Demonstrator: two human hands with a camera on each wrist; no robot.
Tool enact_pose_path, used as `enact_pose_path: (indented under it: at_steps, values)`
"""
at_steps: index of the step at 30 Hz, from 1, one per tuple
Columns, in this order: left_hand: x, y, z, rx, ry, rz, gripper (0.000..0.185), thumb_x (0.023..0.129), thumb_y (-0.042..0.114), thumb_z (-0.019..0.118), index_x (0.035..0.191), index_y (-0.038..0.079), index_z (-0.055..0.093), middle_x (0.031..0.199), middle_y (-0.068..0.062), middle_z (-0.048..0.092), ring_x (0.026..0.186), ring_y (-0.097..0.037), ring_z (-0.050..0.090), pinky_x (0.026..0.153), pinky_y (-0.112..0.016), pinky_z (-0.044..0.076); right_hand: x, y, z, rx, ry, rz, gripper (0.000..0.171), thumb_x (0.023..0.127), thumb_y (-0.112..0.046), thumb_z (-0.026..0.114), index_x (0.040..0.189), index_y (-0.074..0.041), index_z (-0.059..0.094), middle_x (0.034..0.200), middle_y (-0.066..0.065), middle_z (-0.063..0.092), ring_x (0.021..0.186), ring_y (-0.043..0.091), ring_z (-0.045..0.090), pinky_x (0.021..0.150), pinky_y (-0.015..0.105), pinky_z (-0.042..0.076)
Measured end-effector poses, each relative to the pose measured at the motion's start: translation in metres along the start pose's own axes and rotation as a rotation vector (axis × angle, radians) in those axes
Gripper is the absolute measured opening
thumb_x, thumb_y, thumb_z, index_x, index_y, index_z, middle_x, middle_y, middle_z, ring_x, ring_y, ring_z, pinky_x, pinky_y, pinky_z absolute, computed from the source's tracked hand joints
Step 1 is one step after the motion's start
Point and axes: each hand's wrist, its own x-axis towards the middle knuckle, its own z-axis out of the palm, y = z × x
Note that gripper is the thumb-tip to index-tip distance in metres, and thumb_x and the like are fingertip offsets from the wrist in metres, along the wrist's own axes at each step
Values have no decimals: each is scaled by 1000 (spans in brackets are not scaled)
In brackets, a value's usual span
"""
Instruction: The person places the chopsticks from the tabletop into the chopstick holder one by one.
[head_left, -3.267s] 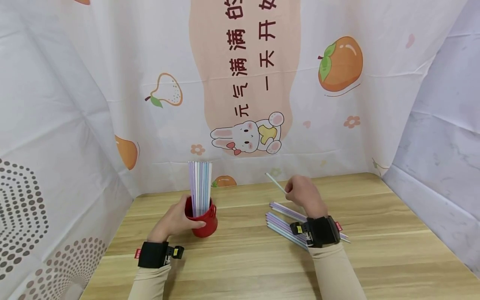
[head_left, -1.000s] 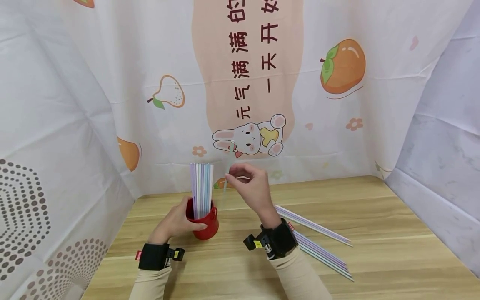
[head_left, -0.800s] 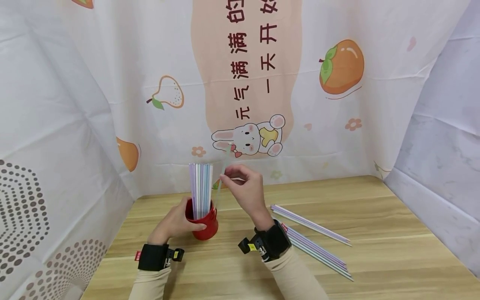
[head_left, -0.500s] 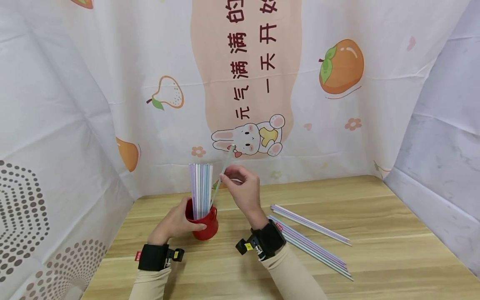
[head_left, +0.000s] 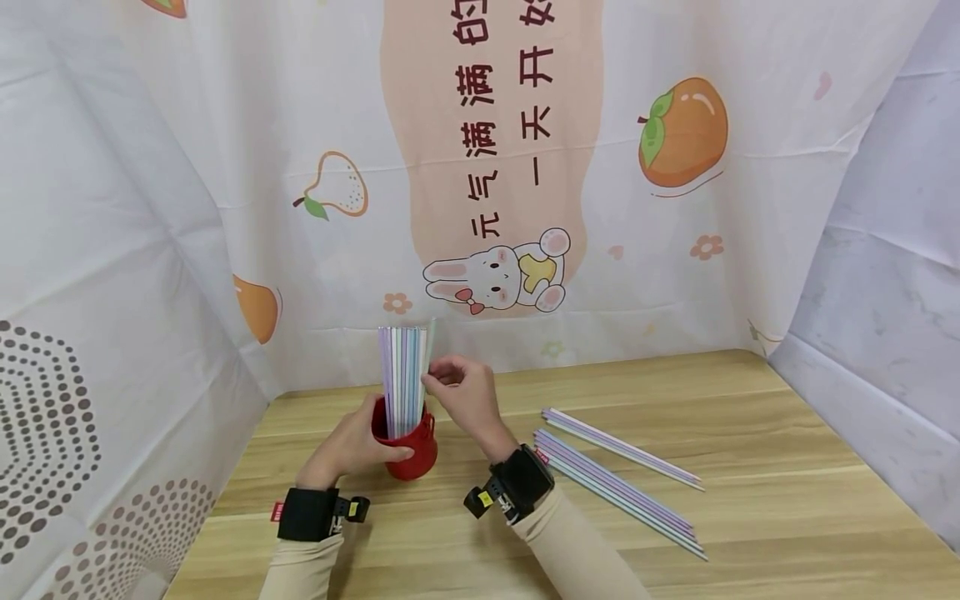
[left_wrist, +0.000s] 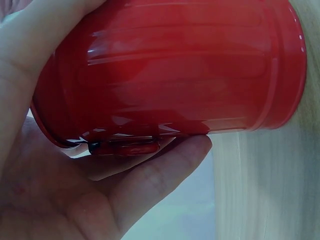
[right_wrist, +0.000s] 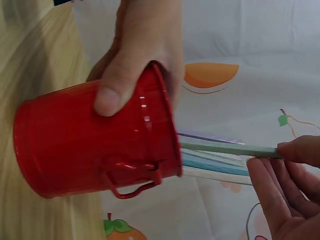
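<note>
1. Left hand (head_left: pixel 349 442) clasps the red bucket (head_left: pixel 416 458) from nine o'clock.
2. Red bucket, sticks (head_left: pixel 402 383) standing in it: probably light, rigid, slick; best held under the rim.
3. Right hand (head_left: pixel 467 402) pinches a green stick (right_wrist: pixel 225 147) at the bucket's two o'clock: likely light, bendable; take it gently mid-length.
4. Loose sticks (head_left: pixel 615 489) lie on the table (head_left: pixel 787 500), three o'clock.

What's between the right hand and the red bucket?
A pale green stick, pinched by the right hand, spans the stretch to the red bucket; other sticks show alongside it. Clearest in the right wrist view.
</note>
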Motion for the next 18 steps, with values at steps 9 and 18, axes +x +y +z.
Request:
enact_pose_path:
  at_steps: [9,18]
  values:
    - [1,0,1,17,4,-2,97,76,32,92,151,12,33,146,-13,57,127,-33,59,101,-51,58,-4,18,13,-182,-11,46,8,87,-8,81,92,-3,78,87,11,78,74,16,72,69,17,59]
    - [-1,0,0,25,5,11,97,77,32,91,151,11,33,146,-15,56,128,-34,58,102,-52,58,-5,24,17,-231,14,54,8,88,-11,80,94,-6,79,86,8,78,73,13,69,68,18,58]
